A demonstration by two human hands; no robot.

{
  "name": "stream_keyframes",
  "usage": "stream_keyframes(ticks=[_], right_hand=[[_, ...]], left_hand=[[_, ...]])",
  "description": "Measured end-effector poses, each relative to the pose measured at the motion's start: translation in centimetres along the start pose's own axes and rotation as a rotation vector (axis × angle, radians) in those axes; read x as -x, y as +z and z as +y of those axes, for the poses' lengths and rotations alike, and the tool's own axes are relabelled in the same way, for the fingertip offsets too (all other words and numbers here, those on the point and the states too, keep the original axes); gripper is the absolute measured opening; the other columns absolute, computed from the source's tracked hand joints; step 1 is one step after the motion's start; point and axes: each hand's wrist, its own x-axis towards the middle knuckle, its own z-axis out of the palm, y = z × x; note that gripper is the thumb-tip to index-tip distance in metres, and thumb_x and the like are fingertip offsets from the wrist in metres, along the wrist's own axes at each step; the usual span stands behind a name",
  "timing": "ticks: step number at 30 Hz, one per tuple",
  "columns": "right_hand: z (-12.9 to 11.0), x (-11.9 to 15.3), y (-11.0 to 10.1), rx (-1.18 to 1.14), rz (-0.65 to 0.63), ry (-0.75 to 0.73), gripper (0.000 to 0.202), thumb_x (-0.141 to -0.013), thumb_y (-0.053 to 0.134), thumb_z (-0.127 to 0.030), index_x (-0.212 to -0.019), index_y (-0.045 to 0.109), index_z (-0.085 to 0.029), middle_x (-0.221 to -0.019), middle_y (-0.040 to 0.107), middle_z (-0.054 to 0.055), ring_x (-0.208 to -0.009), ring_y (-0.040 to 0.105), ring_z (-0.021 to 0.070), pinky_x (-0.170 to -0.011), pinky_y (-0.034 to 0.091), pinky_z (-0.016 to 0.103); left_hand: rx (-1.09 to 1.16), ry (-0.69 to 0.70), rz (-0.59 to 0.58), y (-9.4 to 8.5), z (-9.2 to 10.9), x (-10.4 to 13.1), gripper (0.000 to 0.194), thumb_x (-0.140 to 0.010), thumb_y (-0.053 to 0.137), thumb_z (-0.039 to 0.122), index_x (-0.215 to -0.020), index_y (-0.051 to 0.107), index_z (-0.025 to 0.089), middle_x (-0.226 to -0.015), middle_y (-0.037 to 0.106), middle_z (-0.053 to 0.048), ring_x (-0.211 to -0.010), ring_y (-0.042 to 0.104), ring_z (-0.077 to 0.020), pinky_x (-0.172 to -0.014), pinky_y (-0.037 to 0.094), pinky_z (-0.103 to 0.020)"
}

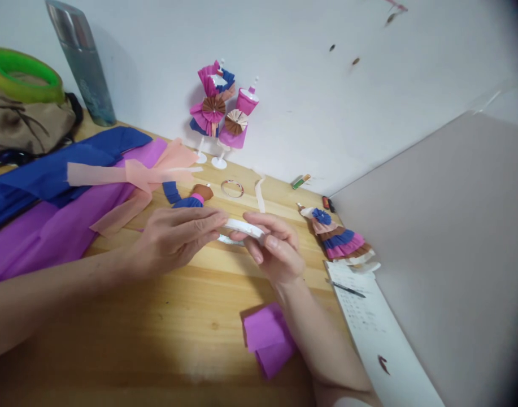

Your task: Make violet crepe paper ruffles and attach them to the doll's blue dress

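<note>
Between my hands, above the table, is a narrow white roll of tape [244,227], seen nearly edge-on. The fingers of my left hand [174,234] are pressed together at its left end. My right hand [278,249] grips the right side, thumb in front and fingers curled behind. Part of the roll's far side shows below, between the hands. Just beyond my left hand lies a small dress form [203,192] in blue and brown paper. A folded purple crepe paper piece [269,336] rests beside my right forearm.
Blue crepe paper [72,158], purple crepe paper [42,226] and peach strips [140,174] cover the left side. Two dressed miniature mannequins [214,110] stand by the wall, near a thin ring [232,189]. A tiered paper dress [339,237], pen [347,290] and bottle [83,68] are around.
</note>
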Motion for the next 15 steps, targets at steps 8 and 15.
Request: stream_keyframes(ticks=[8, 15], right_hand=[[-0.6, -0.2, -0.6, 0.062, 0.030, -0.024, 0.032, -0.071, 0.075, -0.042, -0.097, 0.077, -0.023, -0.074, 0.078, 0.007, -0.034, 0.032, 0.0074, -0.034, 0.021, 0.023], [-0.2, -0.6, -1.8, 0.139, -0.111, -0.028, 0.041, -0.077, 0.072, -0.048, -0.108, 0.075, -0.023, -0.076, 0.075, 0.004, -0.046, 0.050, 0.0123, -0.046, 0.043, 0.028]], left_hand=[[0.245, -0.471, -0.197, -0.6, 1.8, -1.3, 0.022, -0.086, 0.061, 0.034, -0.093, 0.080, 0.025, -0.068, 0.070, 0.002, -0.060, 0.059, -0.0121, -0.050, 0.043, -0.018], [0.446, -0.634, -0.395, -0.5, 2.1, -2.1, 0.026, -0.082, 0.063, 0.036, -0.067, 0.075, 0.018, -0.063, 0.066, 0.000, -0.057, 0.055, -0.0098, -0.047, 0.035, -0.016]])
